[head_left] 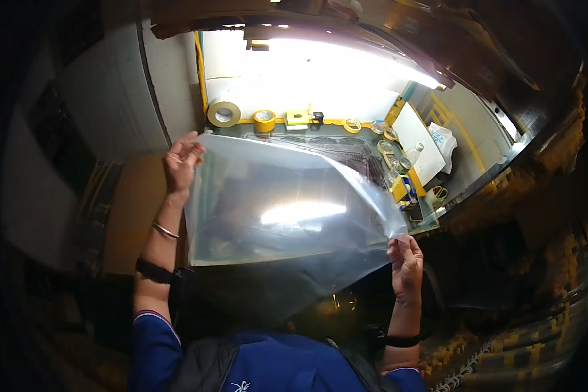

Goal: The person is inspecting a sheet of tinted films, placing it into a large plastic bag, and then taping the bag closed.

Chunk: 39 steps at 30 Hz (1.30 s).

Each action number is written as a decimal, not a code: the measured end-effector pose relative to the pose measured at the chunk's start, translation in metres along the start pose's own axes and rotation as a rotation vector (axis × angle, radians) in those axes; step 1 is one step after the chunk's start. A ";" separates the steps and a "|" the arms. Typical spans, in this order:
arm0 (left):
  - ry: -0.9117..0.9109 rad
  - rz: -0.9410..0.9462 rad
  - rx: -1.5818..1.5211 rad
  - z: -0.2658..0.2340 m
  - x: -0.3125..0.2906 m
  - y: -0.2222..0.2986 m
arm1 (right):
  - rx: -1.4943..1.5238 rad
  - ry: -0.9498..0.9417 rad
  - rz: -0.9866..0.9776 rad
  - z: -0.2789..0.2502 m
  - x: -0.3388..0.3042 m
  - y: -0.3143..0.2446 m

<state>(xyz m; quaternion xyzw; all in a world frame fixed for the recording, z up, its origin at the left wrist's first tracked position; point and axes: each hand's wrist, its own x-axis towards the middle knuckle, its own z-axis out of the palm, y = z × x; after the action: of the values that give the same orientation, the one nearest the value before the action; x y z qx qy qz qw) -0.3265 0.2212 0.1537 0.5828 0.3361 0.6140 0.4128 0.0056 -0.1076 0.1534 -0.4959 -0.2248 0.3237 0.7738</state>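
Between my two hands a large clear plastic sheet (268,170) is stretched over a glass-topped table (215,256). My left hand (181,163) pinches its far left corner near the table's left edge. At the right, my right hand (406,261) pinches another corner, just off the table's front right part. The sheet's near edge sags below the table's front edge, and a lamp's reflection shines on it. Through and beyond the film, a dark flat patterned sheet (353,149) shows on the table.
Along the back stand a wide tape roll (224,114), a yellow tape roll (264,120) and a yellow-and-white block (298,117). Several clear tape rolls, a clear bottle (414,153), a yellow box (404,191) and scissors (438,194) line the right side. A bright tube light (372,59) hangs above.
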 end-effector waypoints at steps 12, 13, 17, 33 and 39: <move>-0.241 0.690 0.471 0.037 0.120 0.080 | -0.203 -0.434 0.192 0.051 -0.036 0.003; -0.278 0.761 0.574 0.055 0.125 0.068 | -0.226 -0.448 0.247 0.049 -0.043 0.002; -0.426 0.661 0.771 0.135 0.138 -0.038 | -0.259 -0.418 0.409 0.034 -0.064 0.032; -0.990 0.499 0.518 0.168 -0.083 -0.141 | 0.214 0.465 0.421 -0.059 -0.103 0.145; -0.551 0.120 0.756 -0.030 -0.078 -0.135 | -0.064 0.526 0.251 -0.104 -0.074 0.142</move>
<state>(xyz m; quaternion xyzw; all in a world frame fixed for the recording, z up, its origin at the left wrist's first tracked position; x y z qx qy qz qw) -0.3419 0.2113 -0.0043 0.8519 0.3796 0.2938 0.2093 -0.0152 -0.1833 -0.0210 -0.6109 0.0366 0.2700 0.7434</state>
